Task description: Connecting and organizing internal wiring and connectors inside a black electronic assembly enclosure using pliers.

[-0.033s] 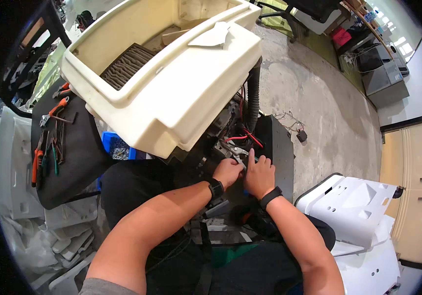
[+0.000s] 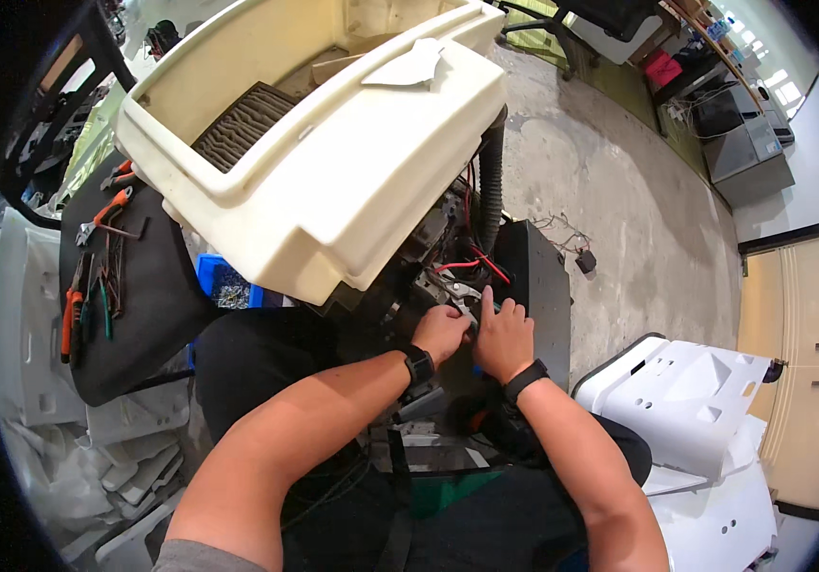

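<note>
My left hand (image 2: 440, 334) is closed, thumb and fingertips pinched at a small silvery metal part (image 2: 465, 294) low inside a machine. Right beside it, my right hand (image 2: 504, 339) points its index finger up and forward while the other fingers curl in. What lies within that curl is mostly hidden. Just beyond the fingertips run red and black wires (image 2: 491, 268), close to a black corrugated hose (image 2: 491, 181). A dark box-like panel (image 2: 543, 286) stands to the right of my hands. Over the machine sits a large cream plastic housing (image 2: 266, 229) with a pleated filter (image 2: 245, 124) inside.
On the left, a black chair seat (image 2: 143, 315) carries pliers (image 2: 74, 310), an adjustable wrench (image 2: 104, 219) and other tools. A blue bin (image 2: 207, 272) of small hardware is beside it. White plastic covers (image 2: 676, 400) are stacked at right; a loose wire bundle (image 2: 581, 255) lies on the concrete floor.
The view has shifted very slightly. Both hands keep nearly the same pose and place.
</note>
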The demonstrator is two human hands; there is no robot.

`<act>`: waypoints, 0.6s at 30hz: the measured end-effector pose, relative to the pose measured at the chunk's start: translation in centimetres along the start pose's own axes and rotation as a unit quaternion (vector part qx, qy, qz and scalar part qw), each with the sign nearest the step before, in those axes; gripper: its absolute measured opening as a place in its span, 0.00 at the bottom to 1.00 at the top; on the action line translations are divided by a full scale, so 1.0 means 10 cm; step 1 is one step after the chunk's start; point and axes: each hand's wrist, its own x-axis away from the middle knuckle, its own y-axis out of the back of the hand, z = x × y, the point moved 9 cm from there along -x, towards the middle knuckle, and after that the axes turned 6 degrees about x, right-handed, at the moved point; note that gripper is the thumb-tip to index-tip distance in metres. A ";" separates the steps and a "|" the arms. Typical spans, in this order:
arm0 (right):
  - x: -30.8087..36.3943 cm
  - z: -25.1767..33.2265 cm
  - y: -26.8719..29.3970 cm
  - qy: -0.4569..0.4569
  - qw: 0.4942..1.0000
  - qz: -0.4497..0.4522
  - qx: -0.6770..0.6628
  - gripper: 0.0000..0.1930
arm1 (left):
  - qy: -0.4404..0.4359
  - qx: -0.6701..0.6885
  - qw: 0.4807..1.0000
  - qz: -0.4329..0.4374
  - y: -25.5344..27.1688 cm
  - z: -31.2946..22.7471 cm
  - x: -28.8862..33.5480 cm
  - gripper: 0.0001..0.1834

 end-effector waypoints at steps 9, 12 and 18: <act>-0.12 -0.10 -0.16 0.014 0.999 0.011 -0.036 0.14 | 0.037 0.024 0.999 -0.023 -0.01 0.08 0.00 0.23; -0.08 -0.03 -0.25 0.021 0.996 0.063 -0.061 0.08 | 0.049 0.014 0.998 -0.023 0.01 0.10 -0.01 0.24; 0.04 -0.21 -0.22 -0.007 0.981 0.078 -0.177 0.16 | 0.040 0.022 0.999 0.005 -0.14 -0.07 0.12 0.26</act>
